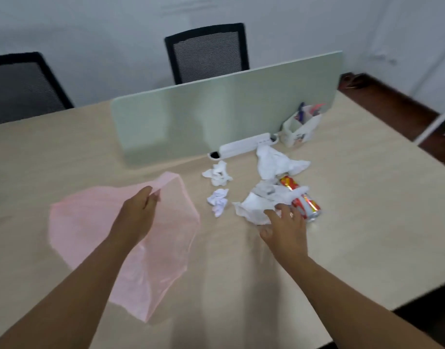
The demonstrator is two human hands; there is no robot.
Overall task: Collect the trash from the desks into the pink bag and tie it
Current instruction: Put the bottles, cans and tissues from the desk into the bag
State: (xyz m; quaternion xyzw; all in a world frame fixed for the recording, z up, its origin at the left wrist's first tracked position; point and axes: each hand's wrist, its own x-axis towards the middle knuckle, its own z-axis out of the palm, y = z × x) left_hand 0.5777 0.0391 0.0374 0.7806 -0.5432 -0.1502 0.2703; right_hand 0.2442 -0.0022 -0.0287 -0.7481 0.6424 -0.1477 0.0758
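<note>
Pink bag (95,222) spread thin and translucent over the near left of the desk (355,222), mouth edge raised toward the divider. Left arm extended forward from the lower left, left hand (138,212) closed in a pinch on the bag's upper rim, knuckles up, thumb and fingertips gripping the film. Right arm reaching in from the lower right, right hand (284,227) palm down, fingers spread wide, fingertips resting on the large crumpled white paper (256,207); nothing gripped. Red and silver can (302,197) lying on its side, partly under that paper, just beside the right hand; print on the can blurred, not legible. Two smaller paper wads (217,173) (218,201) between bag and can. Further crumpled tissue (274,162) beyond the can. White power strip (244,146) along the base of the pale green divider (216,112), pen holder (300,128) at its right end, label unreadable. Two black mesh chairs (207,51) (20,86) behind the desk.
</note>
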